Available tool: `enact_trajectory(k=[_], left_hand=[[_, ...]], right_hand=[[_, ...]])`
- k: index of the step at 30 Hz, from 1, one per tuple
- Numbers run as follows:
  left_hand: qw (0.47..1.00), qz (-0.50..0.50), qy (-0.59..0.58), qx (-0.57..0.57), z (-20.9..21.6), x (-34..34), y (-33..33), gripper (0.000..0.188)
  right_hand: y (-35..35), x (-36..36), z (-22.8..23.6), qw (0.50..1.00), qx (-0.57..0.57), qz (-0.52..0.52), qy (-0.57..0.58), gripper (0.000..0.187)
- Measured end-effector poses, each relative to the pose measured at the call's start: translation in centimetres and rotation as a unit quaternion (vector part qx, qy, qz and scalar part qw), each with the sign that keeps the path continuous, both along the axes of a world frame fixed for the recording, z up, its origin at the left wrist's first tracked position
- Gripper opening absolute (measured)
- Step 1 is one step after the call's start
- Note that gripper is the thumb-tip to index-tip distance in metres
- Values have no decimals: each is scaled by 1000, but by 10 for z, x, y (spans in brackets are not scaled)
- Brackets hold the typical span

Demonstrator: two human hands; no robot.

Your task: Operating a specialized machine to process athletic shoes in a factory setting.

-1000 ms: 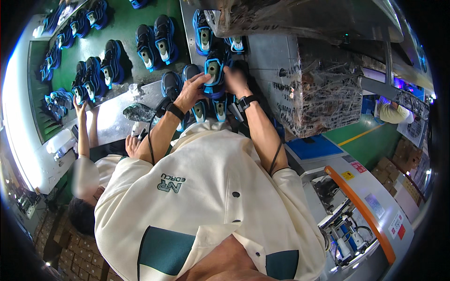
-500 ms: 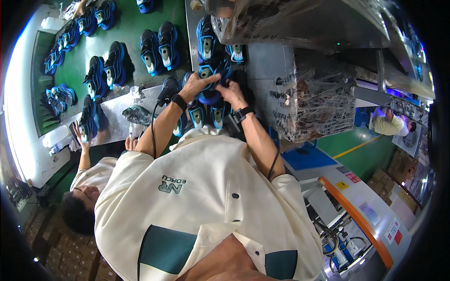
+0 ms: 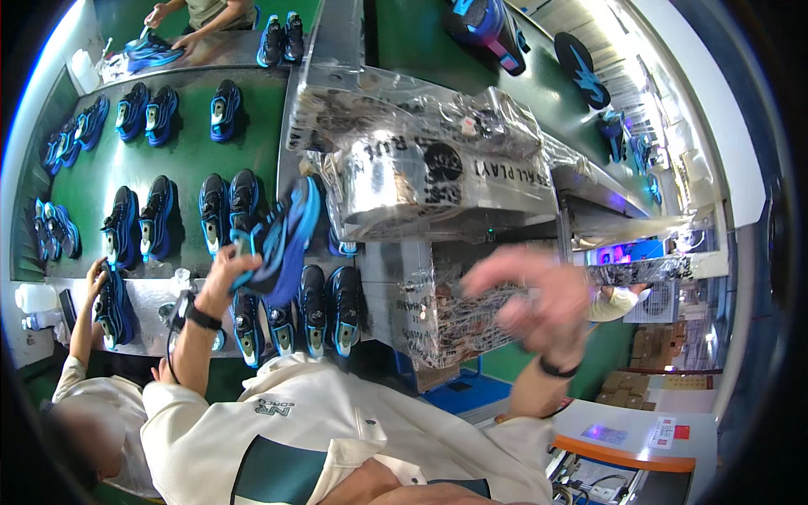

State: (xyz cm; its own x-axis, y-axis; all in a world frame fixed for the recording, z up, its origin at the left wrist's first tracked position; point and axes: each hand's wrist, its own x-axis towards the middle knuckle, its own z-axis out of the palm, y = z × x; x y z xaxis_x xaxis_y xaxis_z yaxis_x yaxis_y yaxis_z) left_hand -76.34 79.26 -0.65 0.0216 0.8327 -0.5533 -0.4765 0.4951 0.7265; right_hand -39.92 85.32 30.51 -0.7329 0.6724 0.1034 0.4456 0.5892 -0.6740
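My left hand (image 3: 223, 278) is closed around the heel end of a black and blue sneaker (image 3: 290, 240), which is tilted in the air above the bench edge. My right hand (image 3: 539, 299) is raised well to the right, in front of a plastic-wrapped machine housing. It is blurred by motion, its fingers look spread, and nothing shows in it. Close to my body, several matching sneakers (image 3: 311, 307) stand in a row below the held one. A pair of sneakers (image 3: 229, 198) stands on the green belt just beyond my left hand.
More sneakers (image 3: 157, 215) stand along the green conveyor belt (image 3: 185, 156). A co-worker's hand (image 3: 99, 278) touches a sneaker at the left; another person's hands (image 3: 189, 38) work on one at the far side. The plastic-wrapped machine (image 3: 438, 181) blocks the middle right.
Both hands were together at the sneakers near my body. Now my left hand holds a sneaker raised, and my right hand has swung away to the right. The view has turned too.
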Motion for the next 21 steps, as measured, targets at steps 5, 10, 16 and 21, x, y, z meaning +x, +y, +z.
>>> enact_trajectory(k=[5,10,16,21], left_hand=[[995,30,47,79,-53,-43,126,14],[975,105,193,12,-133,-87,266,31],[833,87,540,80,-215,-141,387,80],[767,5,621,162,-271,-117,371,108]], right_hand=[[156,-18,64,951,152,-262,69,49],[306,-40,67,943,90,-304,-102,61],[375,-65,57,949,-118,-286,-62,66],[379,-80,53,914,-181,-363,0,55]])
